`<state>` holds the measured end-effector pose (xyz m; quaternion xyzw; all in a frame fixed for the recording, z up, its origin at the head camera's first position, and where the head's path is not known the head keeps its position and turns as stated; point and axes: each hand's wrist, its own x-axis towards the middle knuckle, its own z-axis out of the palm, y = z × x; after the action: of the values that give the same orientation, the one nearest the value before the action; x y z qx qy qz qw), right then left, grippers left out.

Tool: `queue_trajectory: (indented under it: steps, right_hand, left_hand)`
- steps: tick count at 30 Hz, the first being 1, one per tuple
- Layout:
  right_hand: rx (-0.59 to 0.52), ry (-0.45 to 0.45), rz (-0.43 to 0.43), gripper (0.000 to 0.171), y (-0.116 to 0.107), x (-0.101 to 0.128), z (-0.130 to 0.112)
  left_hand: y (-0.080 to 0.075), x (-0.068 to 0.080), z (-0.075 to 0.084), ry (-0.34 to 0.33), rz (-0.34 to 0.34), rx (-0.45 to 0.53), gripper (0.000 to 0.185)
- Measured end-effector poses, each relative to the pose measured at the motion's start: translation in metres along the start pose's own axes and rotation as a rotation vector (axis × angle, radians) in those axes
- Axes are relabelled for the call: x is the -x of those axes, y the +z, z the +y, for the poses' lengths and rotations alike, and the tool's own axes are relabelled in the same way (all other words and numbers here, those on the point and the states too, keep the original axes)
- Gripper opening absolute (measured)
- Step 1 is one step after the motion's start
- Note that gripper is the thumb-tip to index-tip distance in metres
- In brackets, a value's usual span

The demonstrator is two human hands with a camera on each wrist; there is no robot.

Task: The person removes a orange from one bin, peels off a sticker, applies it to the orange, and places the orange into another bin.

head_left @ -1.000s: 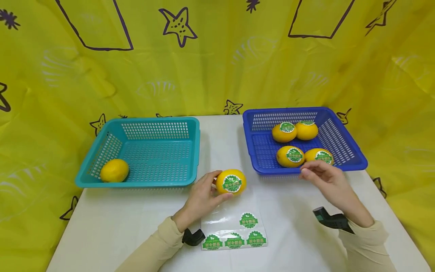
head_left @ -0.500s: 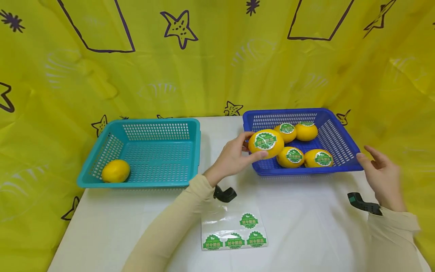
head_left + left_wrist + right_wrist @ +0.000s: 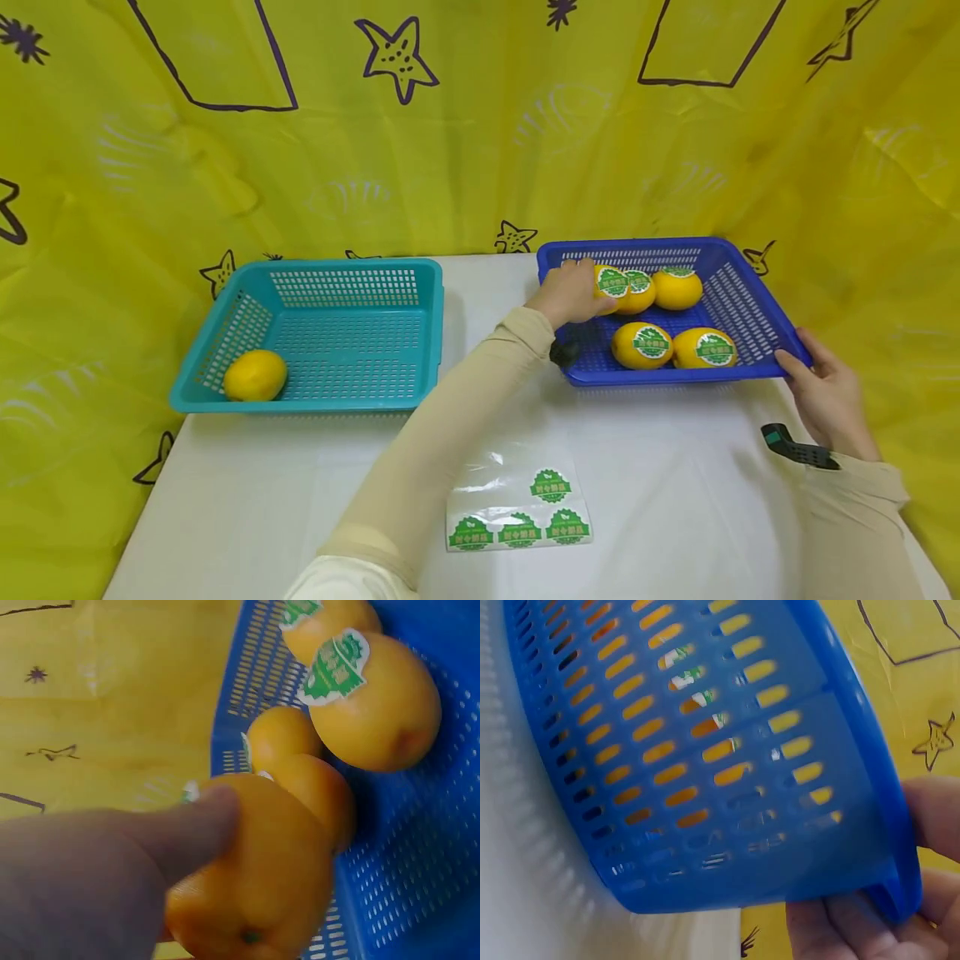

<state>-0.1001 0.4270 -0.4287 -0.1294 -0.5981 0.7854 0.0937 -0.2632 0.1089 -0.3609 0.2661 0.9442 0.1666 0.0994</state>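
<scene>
My left hand (image 3: 573, 293) grips a stickered lemon (image 3: 609, 287) inside the left back part of the blue basket (image 3: 678, 377). In the left wrist view the thumb presses on top of this lemon (image 3: 259, 870), which appears to meet its neighbours. Several other lemons with round green-and-white stickers sit in the basket, such as one front lemon (image 3: 640, 346). At the basket's right front corner, my right hand (image 3: 828, 392) holds the rim. The right wrist view shows fingers (image 3: 840, 930) under that rim (image 3: 889, 795).
On the left stands a teal basket (image 3: 300, 407) with one plain lemon (image 3: 255, 376) in its front left corner. A sheet of stickers (image 3: 517, 508) lies on the white table (image 3: 637, 500) near the front. A yellow patterned curtain (image 3: 465, 150) hangs behind.
My left hand has carried the stickered lemon from above the sticker sheet up and right into the blue basket. The right hand has moved right and taken hold of that basket's corner.
</scene>
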Motion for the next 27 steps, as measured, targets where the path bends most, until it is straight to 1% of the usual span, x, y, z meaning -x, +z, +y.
queue_trajectory:
  steps: [3, 5, 9, 12, 16, 17, 20, 23, 24, 27]
  right_hand:
    - [-0.094, -0.009, -0.043, 0.076, -0.002, 0.001, 0.001]
    - [-0.120, -0.012, -0.057, 0.077, -0.003, 0.002, 0.001]
    - [-0.119, -0.006, -0.051, 0.077, -0.001, 0.002, 0.001]
    - [-0.118, -0.010, -0.048, 0.077, -0.002, 0.003, 0.000]
    - [-0.146, -0.014, -0.032, 0.077, -0.003, 0.004, 0.001]
    - [-0.155, -0.011, -0.022, 0.077, -0.003, 0.004, 0.002]
    - [-0.176, -0.006, -0.012, 0.078, -0.002, 0.003, 0.003]
    - [-0.172, 0.002, -0.008, 0.078, -0.001, 0.002, 0.004]
    - [-0.171, 0.004, -0.007, 0.078, -0.001, 0.001, 0.005]
    - [-0.183, 0.001, -0.004, 0.078, 0.000, 0.000, 0.005]
  left_hand:
    - [0.004, -0.011, 0.006, -0.043, -0.039, -0.081, 0.048]
    - [0.005, -0.015, 0.009, -0.062, -0.064, -0.141, 0.041]
    - [0.009, -0.019, 0.015, -0.127, -0.098, -0.251, 0.041]
    - [0.011, -0.020, 0.022, -0.202, -0.099, -0.243, 0.045]
    - [0.016, -0.025, 0.029, -0.261, -0.094, -0.220, 0.045]
    - [0.017, -0.027, 0.030, -0.287, -0.095, -0.191, 0.044]
    - [0.023, -0.034, 0.030, -0.334, -0.130, -0.166, 0.046]
    - [0.028, -0.041, 0.028, -0.365, -0.183, -0.167, 0.048]
    - [0.029, -0.042, 0.028, -0.351, -0.199, -0.189, 0.048]
    - [0.031, -0.043, 0.026, -0.329, -0.218, -0.214, 0.043]
